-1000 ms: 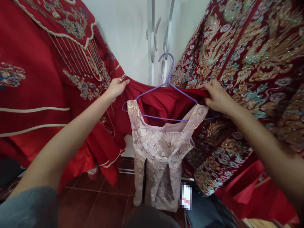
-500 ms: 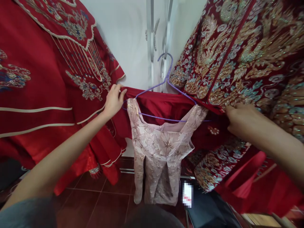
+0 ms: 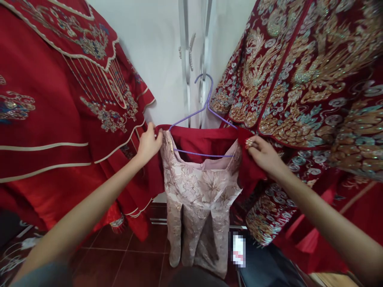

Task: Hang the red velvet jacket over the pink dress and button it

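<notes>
A pale pink brocade dress [image 3: 199,199] hangs from a purple wire hanger [image 3: 203,115] in front of a plain red cloth [image 3: 206,141] draped over the same hanger. My left hand [image 3: 149,143] is closed on the left edge of the red cloth, beside the pink dress's left shoulder. My right hand [image 3: 260,155] is pinched on the red cloth's right edge, next to the dress's right shoulder strap. The hanger's hook sits against metal rails [image 3: 193,48] on the white wall.
A red embroidered robe with cream trim [image 3: 60,119] hangs at the left. A dark red garment thick with gold and teal embroidery [image 3: 305,91] fills the right. Below are dark red floor tiles [image 3: 125,255] and a dark object with a blurred tag [image 3: 239,251].
Both hands have moved inward and slightly down along the red cloth, closer to the pink dress's shoulders. The hanger and dress sit a little lower in view.
</notes>
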Motion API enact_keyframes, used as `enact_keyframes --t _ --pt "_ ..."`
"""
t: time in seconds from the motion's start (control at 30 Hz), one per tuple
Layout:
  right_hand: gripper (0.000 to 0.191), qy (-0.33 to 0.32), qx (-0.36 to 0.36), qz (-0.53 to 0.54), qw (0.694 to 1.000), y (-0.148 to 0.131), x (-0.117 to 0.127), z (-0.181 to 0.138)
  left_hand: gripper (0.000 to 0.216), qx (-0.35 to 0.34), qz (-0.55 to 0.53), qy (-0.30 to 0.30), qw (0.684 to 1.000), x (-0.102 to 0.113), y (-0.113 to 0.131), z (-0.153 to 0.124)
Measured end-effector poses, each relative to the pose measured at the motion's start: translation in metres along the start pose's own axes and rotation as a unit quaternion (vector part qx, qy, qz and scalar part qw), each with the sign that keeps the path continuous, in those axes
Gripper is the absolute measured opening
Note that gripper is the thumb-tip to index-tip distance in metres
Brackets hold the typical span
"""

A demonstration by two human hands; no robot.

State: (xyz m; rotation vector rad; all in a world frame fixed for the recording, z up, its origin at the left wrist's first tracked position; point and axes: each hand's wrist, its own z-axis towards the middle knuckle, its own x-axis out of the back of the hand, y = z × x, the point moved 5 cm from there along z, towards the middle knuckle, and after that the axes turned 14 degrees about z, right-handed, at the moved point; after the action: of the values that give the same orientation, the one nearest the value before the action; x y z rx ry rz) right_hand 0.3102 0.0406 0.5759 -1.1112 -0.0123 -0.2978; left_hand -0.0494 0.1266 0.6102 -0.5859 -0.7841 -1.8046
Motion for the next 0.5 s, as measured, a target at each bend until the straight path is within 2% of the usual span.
enact_keyframes --t 0.07,0.13,0.2,0.27,0.37,0.43,0.5 --pt "0.007 -0.04 0.01 0.058 0.997 -0.003 -0.04 -0.002 0.012 0.035 -0.073 0.0 0.997 0.002 0.016 -0.007" --pt "0.009 -0.103 0.027 0.127 0.986 -0.014 -0.083 -0.009 0.013 0.038 -0.139 -0.029 0.989 0.003 0.038 -0.023" --pt "0.011 -0.157 0.028 0.149 0.976 -0.026 -0.117 -0.021 0.016 0.016 -0.218 -0.095 0.971 0.0 0.064 -0.042" --pt "0.012 -0.216 0.024 0.178 0.96 -0.037 -0.137 -0.035 0.012 -0.039 -0.29 -0.152 0.944 -0.002 0.088 -0.058" --pt "0.017 -0.257 0.014 0.2 0.946 -0.045 -0.137 -0.051 0.014 -0.061 -0.309 -0.184 0.931 -0.012 0.098 -0.063" --pt "0.022 -0.213 0.01 0.177 0.961 -0.042 -0.12 -0.055 0.019 -0.067 -0.269 -0.19 0.942 -0.023 0.09 -0.059" --pt "0.03 -0.139 0.013 0.119 0.983 -0.035 -0.096 -0.055 0.024 -0.08 -0.225 -0.186 0.953 -0.032 0.08 -0.056"
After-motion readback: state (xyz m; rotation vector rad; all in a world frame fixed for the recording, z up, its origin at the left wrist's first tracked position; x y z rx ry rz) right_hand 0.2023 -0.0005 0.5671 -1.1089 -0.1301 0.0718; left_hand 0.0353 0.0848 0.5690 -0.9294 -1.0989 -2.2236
